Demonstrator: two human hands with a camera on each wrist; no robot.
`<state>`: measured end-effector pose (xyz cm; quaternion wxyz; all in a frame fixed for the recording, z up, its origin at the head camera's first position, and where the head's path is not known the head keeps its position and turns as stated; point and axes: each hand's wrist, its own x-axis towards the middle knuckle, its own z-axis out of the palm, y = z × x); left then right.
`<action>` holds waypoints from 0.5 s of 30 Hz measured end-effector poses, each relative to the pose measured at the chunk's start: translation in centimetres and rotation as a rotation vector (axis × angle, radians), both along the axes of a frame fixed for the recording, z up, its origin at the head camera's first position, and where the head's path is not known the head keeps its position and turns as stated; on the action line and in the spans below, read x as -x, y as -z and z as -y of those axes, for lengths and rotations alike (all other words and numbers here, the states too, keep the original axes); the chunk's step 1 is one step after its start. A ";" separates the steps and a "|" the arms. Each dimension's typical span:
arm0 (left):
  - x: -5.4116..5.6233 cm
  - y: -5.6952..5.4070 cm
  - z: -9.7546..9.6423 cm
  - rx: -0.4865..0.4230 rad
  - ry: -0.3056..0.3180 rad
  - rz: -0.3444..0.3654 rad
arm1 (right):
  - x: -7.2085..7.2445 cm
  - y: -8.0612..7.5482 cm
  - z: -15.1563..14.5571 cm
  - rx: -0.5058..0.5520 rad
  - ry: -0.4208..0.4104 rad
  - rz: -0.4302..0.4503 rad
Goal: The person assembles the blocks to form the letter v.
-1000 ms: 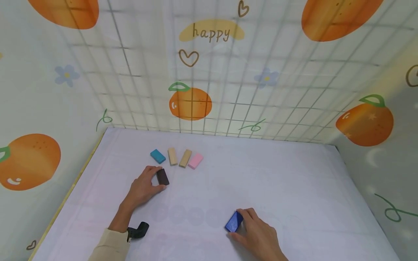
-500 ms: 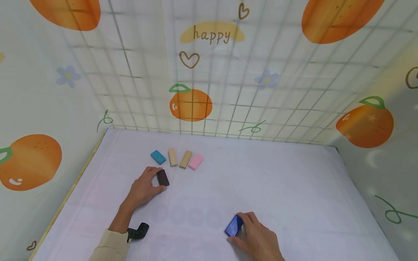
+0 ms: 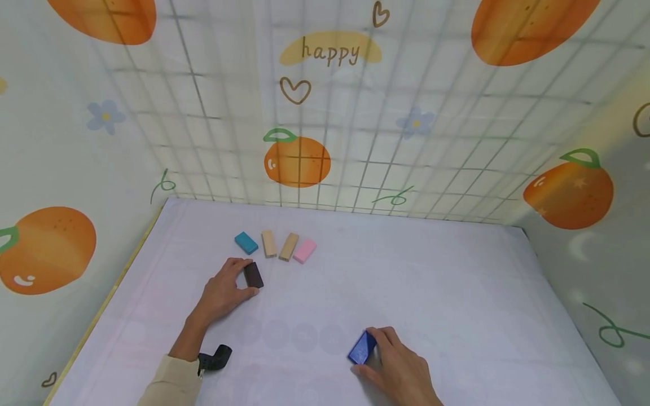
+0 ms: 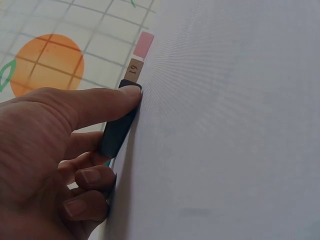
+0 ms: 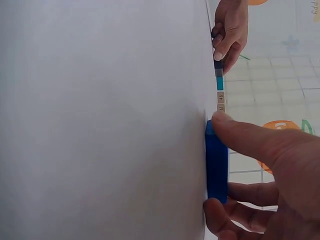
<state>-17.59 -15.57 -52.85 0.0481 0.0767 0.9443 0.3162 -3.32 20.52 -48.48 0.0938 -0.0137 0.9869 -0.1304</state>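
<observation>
My left hand (image 3: pixel 223 290) pinches a black block (image 3: pixel 253 275) by its two ends, thumb at the near end and fingers at the far end; the left wrist view shows the same black block (image 4: pixel 120 122) under the thumb. At the front, right of the middle, my right hand (image 3: pixel 403 363) holds a dark blue block (image 3: pixel 362 348) between thumb and fingers. In the right wrist view this blue block (image 5: pixel 217 162) is low against the white surface. Just beyond the black block lie a teal block (image 3: pixel 246 243), two plain wooden blocks (image 3: pixel 269 243) and a pink block (image 3: pixel 305 251).
All the blocks are on a white-covered table (image 3: pixel 431 282). A printed curtain (image 3: pixel 350 124) with oranges and a grid stands along the back and sides. A black strap with a small device (image 3: pixel 215 358) is on the left wrist.
</observation>
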 end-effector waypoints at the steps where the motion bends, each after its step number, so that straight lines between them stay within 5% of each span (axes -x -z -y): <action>1: 0.0 0.0 0.0 -0.002 -0.002 0.001 | 0.0 0.0 0.0 0.000 0.000 0.000; 15: 0.0 0.0 -0.1 -0.009 -0.013 0.006 | 0.2 0.1 0.0 0.003 0.015 0.034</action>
